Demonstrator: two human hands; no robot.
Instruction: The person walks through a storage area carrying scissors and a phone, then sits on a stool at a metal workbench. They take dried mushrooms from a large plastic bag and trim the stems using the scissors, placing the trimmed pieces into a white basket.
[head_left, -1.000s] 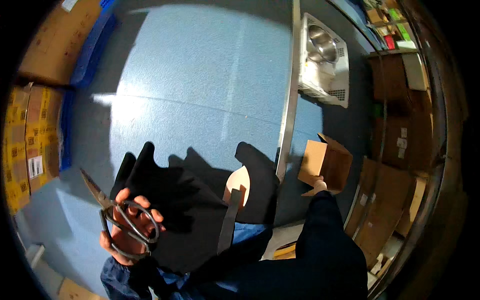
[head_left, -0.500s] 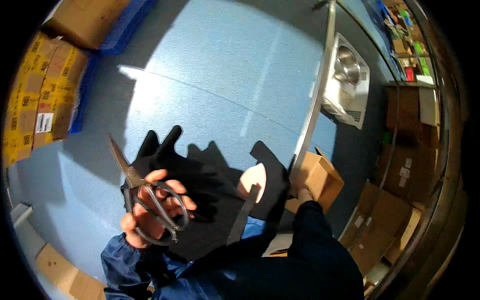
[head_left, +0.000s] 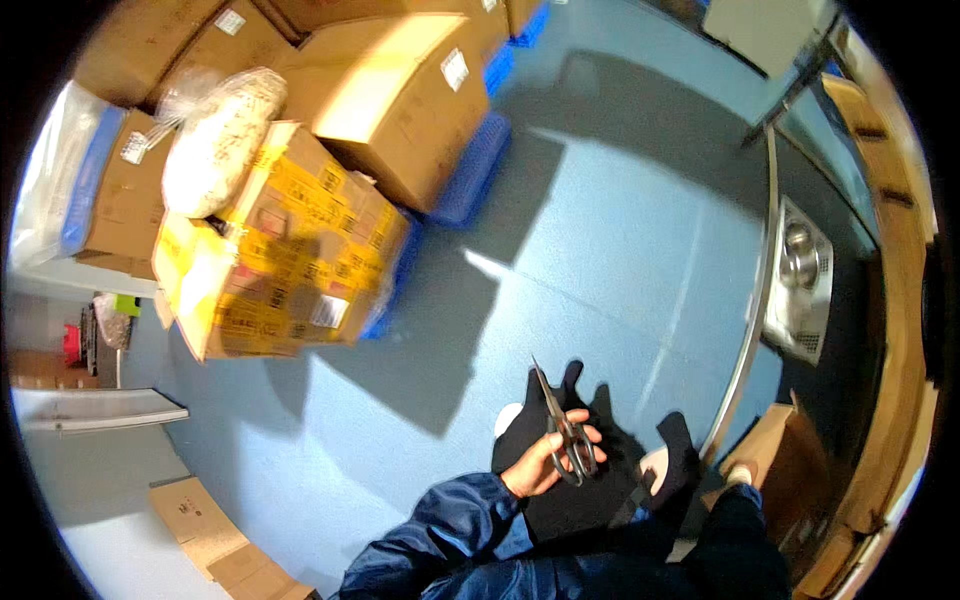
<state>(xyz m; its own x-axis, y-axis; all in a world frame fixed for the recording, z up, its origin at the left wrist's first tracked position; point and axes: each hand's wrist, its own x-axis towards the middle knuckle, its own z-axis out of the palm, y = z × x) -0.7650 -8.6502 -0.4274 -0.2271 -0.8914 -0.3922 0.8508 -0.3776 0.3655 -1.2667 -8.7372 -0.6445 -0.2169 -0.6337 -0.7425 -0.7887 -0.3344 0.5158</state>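
Note:
In my left hand [head_left: 535, 470] is a pair of scissors [head_left: 566, 440] with dark loop handles. The fingers curl around the handles, and the metal blades point away from me. Beneath it lies black cloth [head_left: 570, 515], perhaps worn over my front, with a pale pinkish patch [head_left: 655, 468] on its right. My right hand [head_left: 742, 473], at the end of a dark sleeve, is at a small open cardboard box [head_left: 775, 445]. Its fingers are hidden or blurred there, so what it grips cannot be made out.
A carton with yellow tape [head_left: 300, 270] stands at the left, a filled clear bag [head_left: 225, 140] on top. Behind it, more cartons [head_left: 400, 95] rest on blue pallets [head_left: 475, 175]. A metal rail [head_left: 750, 320] runs along the right, beyond which lies a white tray with metal bowls [head_left: 800, 270].
My view has swung left, so everything sits further right in the picture and more cartons show. My left hand still holds the scissors; my right hand is still at the small box.

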